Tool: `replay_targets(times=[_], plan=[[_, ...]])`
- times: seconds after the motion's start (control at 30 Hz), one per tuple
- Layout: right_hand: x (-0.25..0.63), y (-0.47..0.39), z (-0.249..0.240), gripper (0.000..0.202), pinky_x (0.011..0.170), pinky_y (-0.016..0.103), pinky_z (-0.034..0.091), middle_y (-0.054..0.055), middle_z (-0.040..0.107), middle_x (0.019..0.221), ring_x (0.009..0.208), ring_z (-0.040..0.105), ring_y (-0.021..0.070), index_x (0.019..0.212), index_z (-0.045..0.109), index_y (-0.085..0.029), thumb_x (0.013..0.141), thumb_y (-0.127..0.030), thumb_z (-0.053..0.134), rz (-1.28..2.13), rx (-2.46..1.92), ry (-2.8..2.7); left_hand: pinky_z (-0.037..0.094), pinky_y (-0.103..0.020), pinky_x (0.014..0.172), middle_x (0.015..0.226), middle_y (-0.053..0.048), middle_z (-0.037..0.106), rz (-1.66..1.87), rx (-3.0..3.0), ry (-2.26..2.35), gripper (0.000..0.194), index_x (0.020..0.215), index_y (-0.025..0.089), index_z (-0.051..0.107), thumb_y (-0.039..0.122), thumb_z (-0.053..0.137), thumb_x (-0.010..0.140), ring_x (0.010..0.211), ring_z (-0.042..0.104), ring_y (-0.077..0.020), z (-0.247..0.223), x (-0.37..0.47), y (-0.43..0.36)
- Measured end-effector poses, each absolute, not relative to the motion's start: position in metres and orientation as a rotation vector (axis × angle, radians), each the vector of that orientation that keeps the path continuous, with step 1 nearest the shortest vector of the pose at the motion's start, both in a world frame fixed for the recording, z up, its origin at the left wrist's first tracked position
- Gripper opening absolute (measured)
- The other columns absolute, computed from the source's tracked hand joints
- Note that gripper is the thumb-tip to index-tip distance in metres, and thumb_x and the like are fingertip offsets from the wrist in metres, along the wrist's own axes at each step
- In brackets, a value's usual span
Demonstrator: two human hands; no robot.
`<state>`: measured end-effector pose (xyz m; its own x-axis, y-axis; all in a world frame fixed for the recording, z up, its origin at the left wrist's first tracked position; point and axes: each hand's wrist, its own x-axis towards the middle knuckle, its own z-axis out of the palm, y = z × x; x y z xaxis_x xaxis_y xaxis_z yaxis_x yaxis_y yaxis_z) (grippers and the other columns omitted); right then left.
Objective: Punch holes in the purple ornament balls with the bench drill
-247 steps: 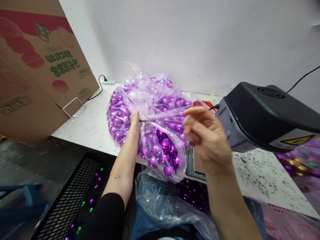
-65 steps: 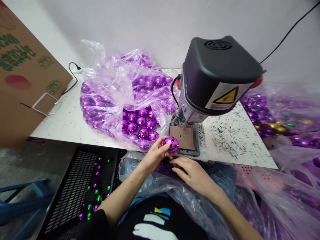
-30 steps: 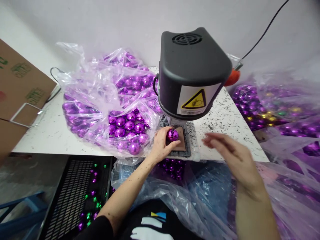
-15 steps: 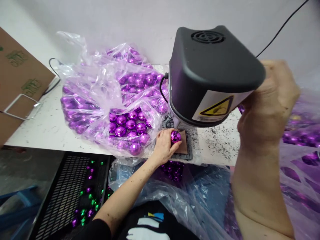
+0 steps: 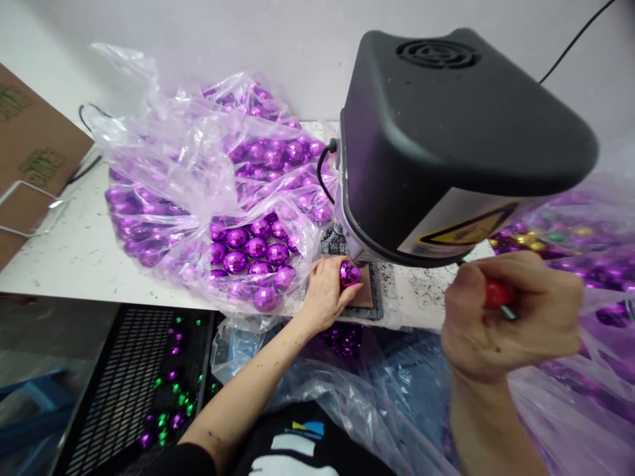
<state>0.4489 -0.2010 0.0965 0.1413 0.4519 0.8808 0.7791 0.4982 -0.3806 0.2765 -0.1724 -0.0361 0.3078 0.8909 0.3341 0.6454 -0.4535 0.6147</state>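
My left hand (image 5: 325, 291) is closed round a shiny purple faceted ball (image 5: 350, 273), holding it on a small brown board (image 5: 364, 291) at the base of a drill press. The black housing of the drill press (image 5: 461, 119) hangs over the ball and hides most of the spindle. My right hand (image 5: 510, 311) is wrapped round a red-knobbed lever (image 5: 499, 295) to the right of the housing. Left of my left hand, an open clear plastic bag (image 5: 198, 158) is full of similar purple balls (image 5: 255, 248).
A cardboard box (image 5: 34, 145) stands at the far left. Below the white table (image 5: 59, 264), a black mesh crate (image 5: 124, 370) holds small green and purple beads. Clear plastic (image 5: 397, 383) covers my lap. More bagged purple balls (image 5: 600, 271) lie at the right.
My right hand has come down and toward me with the lever. The drill press housing looks larger and nearer. My left hand still holds the purple ball on the board.
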Motion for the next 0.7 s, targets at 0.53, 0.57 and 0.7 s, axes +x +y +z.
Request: replay_targets(times=[0.53, 0.57, 0.7], plan=[[0.431, -0.202, 0.07, 0.019, 0.061, 0.029, 0.033, 0.001, 0.042, 0.058, 0.06, 0.042, 0.0112, 0.067, 0.051, -0.021, 0.085, -0.027, 0.057, -0.225, -1.249, -1.281, 0.038, -0.044, 0.107, 0.129, -0.013, 0.058, 0.918, 2.212, 1.37, 0.044, 0.131, 0.018, 0.046, 0.04, 0.059, 0.095, 0.124, 0.052, -0.0272, -0.037, 0.277, -0.173], [0.431, -0.202, 0.068, 0.018, 0.062, 0.029, 0.033, 0.001, 0.042, 0.059, 0.061, 0.042, 0.0114, 0.068, 0.052, -0.021, 0.084, -0.026, 0.057, -0.204, -1.231, -1.27, 0.038, -0.044, 0.107, 0.13, -0.014, 0.058, 0.914, 2.215, 1.37, 0.044, 0.131, 0.018, 0.045, 0.04, 0.059, 0.096, 0.125, 0.052, -0.0273, -0.036, 0.277, -0.173], [0.428, -0.198, 0.064, 0.016, 0.062, 0.028, 0.03, 0.001, 0.041, 0.058, 0.061, 0.042, 0.0113, 0.07, 0.053, -0.021, 0.084, -0.024, 0.058, -0.2, -1.176, -1.226, 0.037, -0.045, 0.109, 0.132, -0.015, 0.057, 0.903, 2.234, 1.376, 0.045, 0.132, 0.017, 0.044, 0.041, 0.058, 0.096, 0.125, 0.052, -0.0277, -0.036, 0.277, -0.174]])
